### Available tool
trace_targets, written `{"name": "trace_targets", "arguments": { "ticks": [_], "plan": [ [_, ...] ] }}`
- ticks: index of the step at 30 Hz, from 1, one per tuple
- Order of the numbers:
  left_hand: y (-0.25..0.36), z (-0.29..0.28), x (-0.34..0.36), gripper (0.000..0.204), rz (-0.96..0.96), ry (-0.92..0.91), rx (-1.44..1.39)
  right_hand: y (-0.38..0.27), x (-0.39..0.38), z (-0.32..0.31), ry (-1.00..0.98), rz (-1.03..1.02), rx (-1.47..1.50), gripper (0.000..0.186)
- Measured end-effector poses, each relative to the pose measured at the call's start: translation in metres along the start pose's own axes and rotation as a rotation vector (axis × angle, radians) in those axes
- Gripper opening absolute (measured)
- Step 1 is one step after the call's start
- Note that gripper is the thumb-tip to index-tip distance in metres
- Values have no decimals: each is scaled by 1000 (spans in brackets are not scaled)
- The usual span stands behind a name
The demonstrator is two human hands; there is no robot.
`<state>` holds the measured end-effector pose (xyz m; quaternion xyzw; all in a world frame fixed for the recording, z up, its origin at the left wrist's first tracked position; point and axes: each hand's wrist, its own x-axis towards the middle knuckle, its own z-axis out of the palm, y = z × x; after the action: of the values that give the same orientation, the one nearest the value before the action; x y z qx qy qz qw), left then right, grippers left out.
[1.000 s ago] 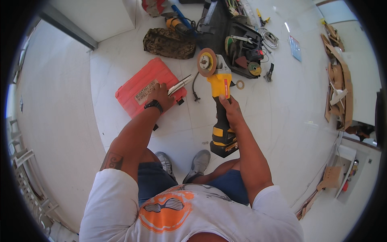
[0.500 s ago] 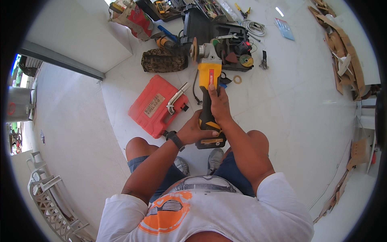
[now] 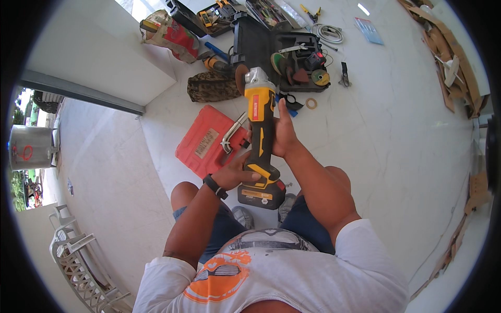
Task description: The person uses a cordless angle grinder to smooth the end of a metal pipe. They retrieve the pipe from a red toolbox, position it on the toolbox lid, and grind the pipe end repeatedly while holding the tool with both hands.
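I hold a yellow and black cordless angle grinder point(image 3: 261, 99) upright in front of me, its disc at the top and its battery pack at the bottom. My left hand point(image 3: 235, 172) grips the lower handle just above the battery. My right hand point(image 3: 282, 133) is wrapped round the middle of the body, thumb pointing up, some fingers hidden behind it. Beyond it lie a red plastic case point(image 3: 201, 138) with a bent metal tube point(image 3: 229, 135) on top, a camouflage bag point(image 3: 206, 86) and an open black toolbox point(image 3: 250, 39) with sanding pads and discs point(image 3: 319, 77).
A coiled hose point(image 3: 329, 34), a torn paper sack point(image 3: 172, 36) and more tool cases point(image 3: 209, 15) lie farther off on the white floor. Cardboard point(image 3: 454, 78) runs along the right. On the left are a doorway, a metal pot point(image 3: 28, 146) and stacked plastic chairs point(image 3: 78, 261).
My left hand has left the red case and now grips the grinder's lower handle. My right hand has turned the grinder more upright and centred it. The view has tilted up.
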<state>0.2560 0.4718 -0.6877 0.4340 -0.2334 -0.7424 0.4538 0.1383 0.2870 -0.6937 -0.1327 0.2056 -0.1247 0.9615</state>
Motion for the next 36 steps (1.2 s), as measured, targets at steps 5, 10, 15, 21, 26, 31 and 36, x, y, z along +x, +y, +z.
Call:
{"name": "trace_targets", "arguments": {
  "ticks": [5,10,15,21,26,31,36],
  "plan": [
    [-13,-18,7,87,-43,-63,-72,11,13,-17,106,24,-7,85],
    [-17,-12,10,80,-80,59,-289,11,13,-19,192,-34,-85,74],
    [1,-11,30,81,-50,167,252,15,9,-6,187,-216,-269,59],
    [-6,13,54,74,176,559,575,28,6,2,194,-397,-459,50],
    [-13,21,60,70,170,666,672,28,9,1,306,-425,-501,60],
    [-15,23,62,67,201,664,741,32,8,-7,376,-436,-601,69],
    [-15,35,58,66,166,712,771,37,13,-12,426,-495,-672,68]
  ]
}}
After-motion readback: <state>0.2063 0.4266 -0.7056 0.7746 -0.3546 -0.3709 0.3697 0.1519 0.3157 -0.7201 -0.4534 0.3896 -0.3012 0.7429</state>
